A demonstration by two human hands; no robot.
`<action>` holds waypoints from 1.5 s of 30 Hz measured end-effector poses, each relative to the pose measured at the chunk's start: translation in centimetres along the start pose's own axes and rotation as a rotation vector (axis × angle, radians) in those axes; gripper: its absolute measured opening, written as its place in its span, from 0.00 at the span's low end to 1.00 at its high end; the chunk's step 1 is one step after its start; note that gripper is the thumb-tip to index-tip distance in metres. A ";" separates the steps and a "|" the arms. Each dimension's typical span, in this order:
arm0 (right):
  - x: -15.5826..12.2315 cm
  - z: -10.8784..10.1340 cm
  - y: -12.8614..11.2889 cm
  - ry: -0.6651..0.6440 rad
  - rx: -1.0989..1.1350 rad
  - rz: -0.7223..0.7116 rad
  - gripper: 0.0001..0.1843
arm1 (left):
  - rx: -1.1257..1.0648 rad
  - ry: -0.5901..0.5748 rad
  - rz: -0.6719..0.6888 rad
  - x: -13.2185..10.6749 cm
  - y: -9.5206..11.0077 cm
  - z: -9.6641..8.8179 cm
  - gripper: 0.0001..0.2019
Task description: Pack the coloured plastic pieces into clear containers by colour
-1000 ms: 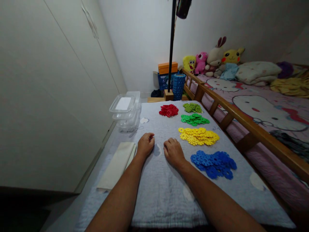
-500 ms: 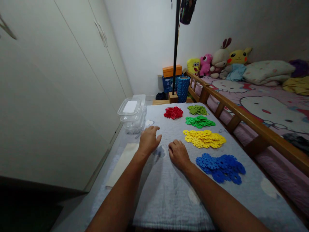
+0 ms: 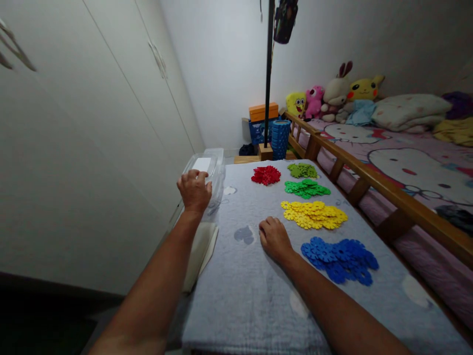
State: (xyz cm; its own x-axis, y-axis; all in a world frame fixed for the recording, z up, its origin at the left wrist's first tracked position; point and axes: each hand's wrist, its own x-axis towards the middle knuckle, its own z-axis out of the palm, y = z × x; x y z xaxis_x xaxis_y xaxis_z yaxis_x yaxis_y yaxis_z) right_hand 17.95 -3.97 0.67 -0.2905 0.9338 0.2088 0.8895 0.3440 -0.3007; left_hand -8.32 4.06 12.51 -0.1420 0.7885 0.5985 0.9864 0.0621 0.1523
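Observation:
My left hand point(image 3: 194, 191) is at the near side of the stacked clear plastic containers point(image 3: 218, 175), its fingers bent over the top lid and the thumb apart; whether it grips the lid is hidden. Under my left forearm lies a folded beige sheet point(image 3: 204, 251), its right part bent up. My right hand point(image 3: 274, 237) rests on the grey-blue tablecloth point(image 3: 240, 296) with fingers curled together and nothing visible in them. To its right are piles of flower-shaped plastic discs: blue point(image 3: 340, 257) and yellow point(image 3: 314, 214). Farther back are green point(image 3: 306, 188), olive-green point(image 3: 303, 170) and red point(image 3: 266, 175) piles.
A white wardrobe point(image 3: 111, 148) stands close along the left. On the right runs a wooden bed rail point(image 3: 369, 177), with plush toys point(image 3: 334, 93) on the bed behind it. A black pole point(image 3: 269, 79) rises beyond the table, near a blue foam roller point(image 3: 280, 140).
My left hand has moved left and slightly forward, from above the cloth to the containers. The beige sheet has bent, and the tablecloth's left edge appears farther right. My right hand has stayed put.

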 end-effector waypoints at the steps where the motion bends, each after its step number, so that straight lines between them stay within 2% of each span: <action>1: 0.0 0.0 0.0 0.000 0.004 0.000 0.06 | -0.001 0.000 0.002 0.0 -0.1 0.2 0.12; 10: 0.0 0.0 0.1 0.022 0.020 -0.011 0.07 | -0.065 0.025 0.051 0.2 -0.2 0.3 0.08; 13: 0.0 0.2 0.2 0.021 0.028 -0.012 0.07 | -0.077 0.046 0.091 -0.6 0.7 -0.5 0.08; 16: 0.0 0.3 0.3 0.037 0.087 -0.016 0.08 | -0.091 0.036 0.160 -2.6 2.6 -1.4 0.08; 18: 0.1 0.2 0.4 0.086 0.209 -0.007 0.08 | -0.100 0.006 0.223 -4.5 4.0 -1.9 0.08; 21: 0.3 -0.2 0.7 0.248 0.509 0.034 0.11 | -0.135 -0.066 0.328 -7.9 6.2 -2.1 0.09; 24: 0.5 -0.8 0.9 0.376 0.811 0.140 0.16 | -0.177 -0.160 0.425 -11.1 8.0 -1.8 0.09; 27: 0.6 -1.3 0.9 0.331 1.076 0.287 0.20 | -0.192 -0.226 0.481 -13.4 9.2 -1.3 0.08; 30: 0.6 -1.5 0.9 0.257 1.232 0.353 0.24 | -0.186 -0.256 0.526 -15.0 10.0 -0.8 0.08; 38: 1.0 -1.2 1.7 0.281 1.240 0.412 0.24 | -0.358 -0.339 0.590 -16.7 10.9 -0.7 0.04; 41: 0.9 -1.3 1.8 0.278 1.183 0.417 0.24 | -0.438 -0.322 0.548 -16.6 10.7 -0.8 0.12; 45: 1.2 -1.1 2.2 0.325 1.048 0.408 0.21 | -0.436 -0.236 0.364 -16.5 9.9 -0.4 0.27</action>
State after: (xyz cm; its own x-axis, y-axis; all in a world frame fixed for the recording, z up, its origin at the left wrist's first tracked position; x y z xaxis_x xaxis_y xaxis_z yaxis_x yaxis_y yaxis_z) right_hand 19.98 -2.23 1.27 0.1883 0.9768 0.1017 0.1261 0.0787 -0.9889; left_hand 3.79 -8.63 4.45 0.2690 0.8293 0.4898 0.8362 -0.4534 0.3085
